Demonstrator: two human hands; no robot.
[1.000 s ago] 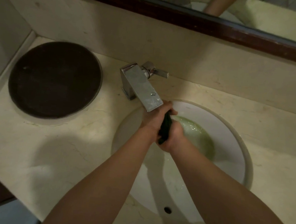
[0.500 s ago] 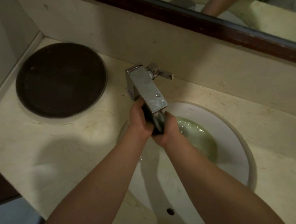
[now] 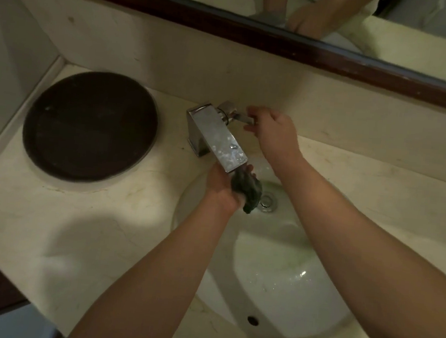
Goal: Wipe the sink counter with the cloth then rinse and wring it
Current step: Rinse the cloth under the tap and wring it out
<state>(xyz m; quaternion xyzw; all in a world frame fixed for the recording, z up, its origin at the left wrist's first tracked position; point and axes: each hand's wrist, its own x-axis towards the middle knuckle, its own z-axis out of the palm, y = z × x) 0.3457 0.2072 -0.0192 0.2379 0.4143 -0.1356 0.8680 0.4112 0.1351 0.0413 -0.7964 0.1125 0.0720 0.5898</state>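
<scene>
A dark, bunched cloth (image 3: 247, 191) hangs over the white sink basin (image 3: 272, 290), just under the spout of the square chrome tap (image 3: 216, 138). My left hand (image 3: 222, 188) is shut on the cloth and holds it beside the drain (image 3: 267, 201). My right hand (image 3: 271, 132) reaches behind the tap, its fingers around the tap's lever handle (image 3: 244, 119). The cream marble counter (image 3: 69, 225) surrounds the basin. I cannot tell whether water runs from the spout.
A round dark tray (image 3: 89, 126) lies on the counter at the left, near the side wall. A mirror with a dark wooden frame (image 3: 256, 40) runs along the back wall. The overflow hole (image 3: 252, 320) sits in the basin's near wall.
My right hand has let go of the cloth and moved up to the tap's lever. My left hand now holds the cloth alone under the spout.
</scene>
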